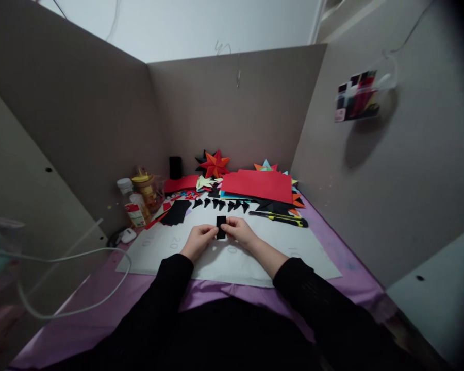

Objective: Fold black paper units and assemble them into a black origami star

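Observation:
A small black paper rectangle (221, 226) is held upright between my two hands, above a white sheet (255, 263). My left hand (199, 240) pinches its left edge between thumb and fingers. On the opposite edge, my right hand (240, 231) grips it the same way. Just beyond the hands, several folded black paper pieces (219, 204) stand in a row. Left of that row lies a pile of black paper strips (177, 212). A black and yellow utility knife (290, 220) rests to the right of my right hand.
Red paper sheets (259, 185) are stacked at the back, with a red and orange paper star (215, 164) beside them. A bottle (137, 208) and a yellow-lidded jar (145, 188) stand at left. A white cable (127, 268) loops over the purple cloth (100, 293). Grey partitions (235, 103) enclose the table.

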`<state>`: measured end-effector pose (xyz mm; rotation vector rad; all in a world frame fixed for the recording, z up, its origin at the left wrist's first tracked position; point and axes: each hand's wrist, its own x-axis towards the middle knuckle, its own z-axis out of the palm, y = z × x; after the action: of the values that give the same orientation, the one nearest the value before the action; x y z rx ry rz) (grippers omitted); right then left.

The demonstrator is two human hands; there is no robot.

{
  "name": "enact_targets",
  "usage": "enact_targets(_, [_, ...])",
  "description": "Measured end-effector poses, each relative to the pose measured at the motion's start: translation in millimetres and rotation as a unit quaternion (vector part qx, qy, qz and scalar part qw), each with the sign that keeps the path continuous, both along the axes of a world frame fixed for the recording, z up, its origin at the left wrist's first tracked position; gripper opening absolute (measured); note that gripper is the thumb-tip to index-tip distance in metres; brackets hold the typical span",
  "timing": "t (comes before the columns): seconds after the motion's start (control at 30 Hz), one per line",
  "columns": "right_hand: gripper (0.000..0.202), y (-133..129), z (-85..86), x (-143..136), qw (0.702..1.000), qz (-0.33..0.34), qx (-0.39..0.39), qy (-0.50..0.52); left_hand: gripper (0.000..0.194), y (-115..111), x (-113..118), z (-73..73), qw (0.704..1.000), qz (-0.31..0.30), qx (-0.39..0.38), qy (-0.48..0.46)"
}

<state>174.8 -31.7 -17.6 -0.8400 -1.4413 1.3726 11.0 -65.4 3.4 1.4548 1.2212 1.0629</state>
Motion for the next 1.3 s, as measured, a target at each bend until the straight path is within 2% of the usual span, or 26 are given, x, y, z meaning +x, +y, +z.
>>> enact_targets(0.2, [0.026, 5.7, -5.5, 1.9, 0.995, 0.063, -0.069, 0.027, 0.033, 2.7, -4.7, -2.4, 0.998, -0.041, -0.031, -0.037])
enact_targets(0.37, [0.027, 8.2, -9.1, 2.1, 0.994, 0.080, -0.073, 0.020, 0.030, 2.4, -6.3, -3.5, 0.998, -0.037, -0.039, -0.024])
enact_targets(0.53, [0.027, 4.9, -6.9, -0.4, 0.997, 0.054, -0.052, -0.012, 0.027, 2.4, -4.0, -4.0, 1.000, -0.006, -0.004, 0.006])
enact_targets(0.73, [0.030, 0.3, -2.9, -3.8, 0.999, -0.034, -0.012, -0.017, 0.020, 7.2, -1.1, -6.3, 0.991, 0.015, 0.114, 0.065])
enact_targets(0.9, [0.030, -0.2, -3.3, -5.0, 0.998, -0.048, -0.003, -0.040, 0.018, 8.4, -2.0, -10.5, 0.994, -0.007, 0.088, 0.071])
enact_targets(1.13, [0.016, -0.1, 4.4, -4.2, 0.993, -0.103, 0.047, -0.023, 0.018, 3.8, -1.4, -7.7, 0.995, -0.027, 0.059, 0.071])
enact_targets(1.3, [0.018, 0.0, 4.7, -1.1, 0.994, -0.091, 0.042, -0.034, 0.019, 1.8, 0.6, -4.3, 0.996, -0.056, 0.034, 0.057])
